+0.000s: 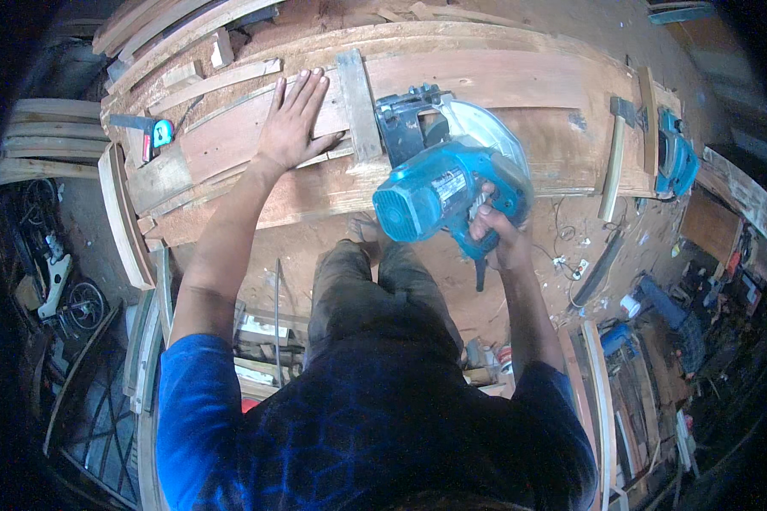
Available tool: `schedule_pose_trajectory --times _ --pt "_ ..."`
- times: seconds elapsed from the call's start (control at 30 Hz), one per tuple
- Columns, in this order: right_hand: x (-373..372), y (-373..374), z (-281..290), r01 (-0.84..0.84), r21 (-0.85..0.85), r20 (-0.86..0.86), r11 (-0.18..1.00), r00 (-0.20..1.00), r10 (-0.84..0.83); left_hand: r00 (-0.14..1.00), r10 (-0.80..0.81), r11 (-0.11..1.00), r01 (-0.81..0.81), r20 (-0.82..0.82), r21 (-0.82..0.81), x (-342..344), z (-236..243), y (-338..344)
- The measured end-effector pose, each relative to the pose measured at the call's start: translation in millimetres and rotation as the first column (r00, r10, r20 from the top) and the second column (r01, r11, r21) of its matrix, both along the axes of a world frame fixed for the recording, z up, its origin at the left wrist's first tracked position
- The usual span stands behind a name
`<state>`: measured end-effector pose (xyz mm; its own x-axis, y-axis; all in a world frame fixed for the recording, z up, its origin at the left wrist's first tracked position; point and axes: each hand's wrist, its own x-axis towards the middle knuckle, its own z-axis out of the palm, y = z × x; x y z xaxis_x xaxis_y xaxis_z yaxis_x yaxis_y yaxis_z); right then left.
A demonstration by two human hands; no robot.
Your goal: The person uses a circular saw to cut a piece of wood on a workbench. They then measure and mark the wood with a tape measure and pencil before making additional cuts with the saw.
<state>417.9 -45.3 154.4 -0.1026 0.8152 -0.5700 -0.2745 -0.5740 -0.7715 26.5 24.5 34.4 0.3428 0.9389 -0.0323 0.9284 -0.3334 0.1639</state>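
Observation:
My left hand (296,119) lies flat, fingers spread, on a reddish wooden board (230,136) on the workbench (520,68). My right hand (496,234) grips the handle of a blue circular saw (443,175) that rests on the bench's near edge, just right of a grey cross strip of wood (358,106). The saw's guard and blade sit over the plank to the right of my left hand. My legs and one foot show below the bench.
A tape measure (160,132) and a square lie at the bench's left end. A hammer (615,162) and another blue power tool (677,153) lie at the right end. Wood strips are stacked on the left; clutter and cables cover the floor at right.

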Motion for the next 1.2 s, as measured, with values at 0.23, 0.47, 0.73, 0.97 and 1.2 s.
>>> schedule_pose_trajectory --times 0.23,0.47,0.73,0.97,1.2 --pt "-12 -10 -7 0.064 -0.007 -0.087 0.998 0.994 -0.065 0.997 0.075 0.997 -0.076 0.026 0.031 11 -6 -2" --pt "-7 -18 0 0.106 -0.071 -0.131 0.992 0.985 -0.114 0.998 0.046 0.998 -0.048 0.045 0.039 10 -9 -3" --pt "14 -38 22 0.150 -0.080 -0.076 0.985 0.985 -0.156 0.998 0.057 0.998 -0.057 0.013 -0.020 9 -7 -2" --pt "12 -20 6 0.079 -0.048 -0.076 0.996 0.994 -0.083 0.997 0.071 0.997 -0.072 -0.025 -0.021 15 -7 4" --pt "-11 -12 -9 0.064 -0.080 -0.147 0.995 0.986 -0.075 0.999 0.040 0.999 -0.040 0.023 0.018 24 -7 18"
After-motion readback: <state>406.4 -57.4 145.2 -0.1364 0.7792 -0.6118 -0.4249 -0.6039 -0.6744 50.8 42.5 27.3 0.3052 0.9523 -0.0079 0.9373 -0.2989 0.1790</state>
